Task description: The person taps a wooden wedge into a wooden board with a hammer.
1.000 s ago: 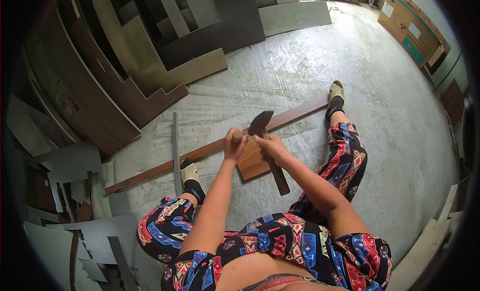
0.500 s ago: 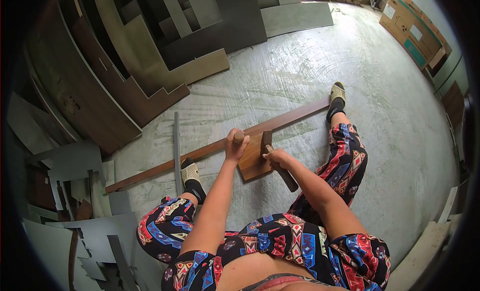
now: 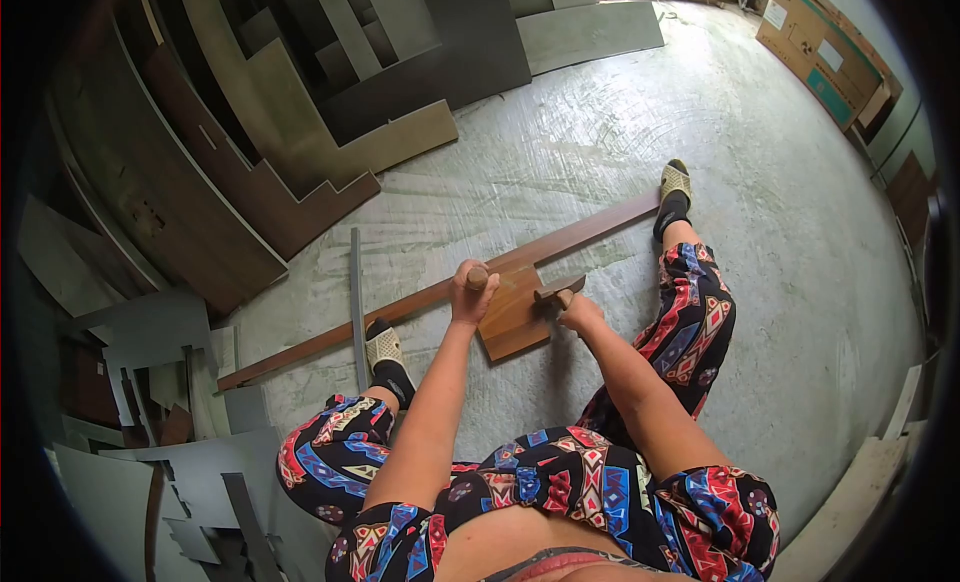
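Observation:
My left hand (image 3: 470,298) is wrapped round an upright tool with a round wooden end (image 3: 477,278), at the left edge of a brown wooden board (image 3: 512,327). The tool's lower end is hidden under my hand. My right hand (image 3: 580,310) grips a hammer or mallet (image 3: 560,290) by its handle, with the head over the board's right side; its handle is blurred. A long brown strip (image 3: 420,300) runs diagonally across the floor, past the board's far edge. Near my left foot, a thin grey strip (image 3: 356,292) crosses it.
Stacked cut panels (image 3: 200,172) lean at the left and back left. Grey offcuts (image 3: 150,332) lie at the lower left. A cardboard box (image 3: 820,57) stands at the back right. My slippered feet (image 3: 676,187) are beside the long strip.
My right hand has moved slightly right, and the hammer in it has turned so its head lies more sideways. My left hand has barely moved.

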`<state>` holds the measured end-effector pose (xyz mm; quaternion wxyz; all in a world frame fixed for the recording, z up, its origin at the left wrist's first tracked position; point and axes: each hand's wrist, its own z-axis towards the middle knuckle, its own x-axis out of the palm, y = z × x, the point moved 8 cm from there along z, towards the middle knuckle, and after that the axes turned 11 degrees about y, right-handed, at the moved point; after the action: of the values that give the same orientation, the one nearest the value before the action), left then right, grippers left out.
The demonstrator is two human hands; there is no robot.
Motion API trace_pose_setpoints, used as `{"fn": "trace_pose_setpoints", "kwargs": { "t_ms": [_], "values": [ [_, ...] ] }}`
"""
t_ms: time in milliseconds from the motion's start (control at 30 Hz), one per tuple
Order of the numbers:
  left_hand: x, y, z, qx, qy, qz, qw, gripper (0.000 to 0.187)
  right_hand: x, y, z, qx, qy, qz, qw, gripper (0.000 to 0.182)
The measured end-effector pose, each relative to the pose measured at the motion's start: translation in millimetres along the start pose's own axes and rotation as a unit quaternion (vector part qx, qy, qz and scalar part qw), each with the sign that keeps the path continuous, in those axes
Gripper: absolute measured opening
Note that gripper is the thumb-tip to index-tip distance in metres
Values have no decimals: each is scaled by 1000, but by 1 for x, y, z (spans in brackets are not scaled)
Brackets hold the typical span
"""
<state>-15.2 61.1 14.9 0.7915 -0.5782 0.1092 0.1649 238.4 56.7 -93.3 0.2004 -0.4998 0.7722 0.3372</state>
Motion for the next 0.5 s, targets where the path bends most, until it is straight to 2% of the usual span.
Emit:
{"fn": "trace_pose_setpoints", "kwargs": {
  "t_ms": [167, 500],
  "values": [
    [3, 8, 0, -33, 6, -37, 999, 20, 7, -5, 15, 6, 18, -12, 1000, 41],
    [0, 0, 0, -11, -3, -9, 1000, 20, 5, -5, 10, 15, 21, -17, 1000, 48]
  ]
}}
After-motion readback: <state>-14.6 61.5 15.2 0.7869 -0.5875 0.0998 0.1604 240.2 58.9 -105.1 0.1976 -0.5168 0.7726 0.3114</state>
